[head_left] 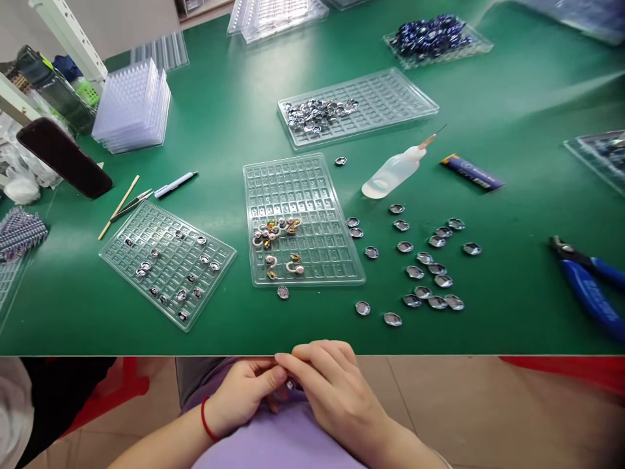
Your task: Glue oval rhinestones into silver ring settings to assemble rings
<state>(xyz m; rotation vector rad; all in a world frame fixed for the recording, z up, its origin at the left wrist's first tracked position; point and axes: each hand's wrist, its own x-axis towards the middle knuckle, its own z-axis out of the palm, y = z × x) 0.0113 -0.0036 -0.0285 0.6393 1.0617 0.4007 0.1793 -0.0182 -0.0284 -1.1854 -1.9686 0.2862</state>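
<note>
At the table's front edge my left hand (249, 391) and my right hand (336, 384) meet with their fingers closed. Between the fingertips glints a small shiny piece (291, 384), mostly hidden; its kind does not show. Past them a lone faceted gem (283, 293) lies below a clear tray (336, 267), which bears several small curved jewellery pieces (295, 267) with amber stones. Several oval grey gems (424, 258) are scattered on the right. A smaller clear tray (117, 244) on the left carries dark gems and silvery settings.
A squeeze bottle with a needle tip (395, 172) and a blue tube (471, 172) lie beyond the gems. Blue-handled pliers (586, 293) are at right. Tweezers (131, 206), a pen (176, 184), a phone (63, 158) and stacked trays (129, 107) occupy the left. Behind sits a gem-filled tray (390, 98).
</note>
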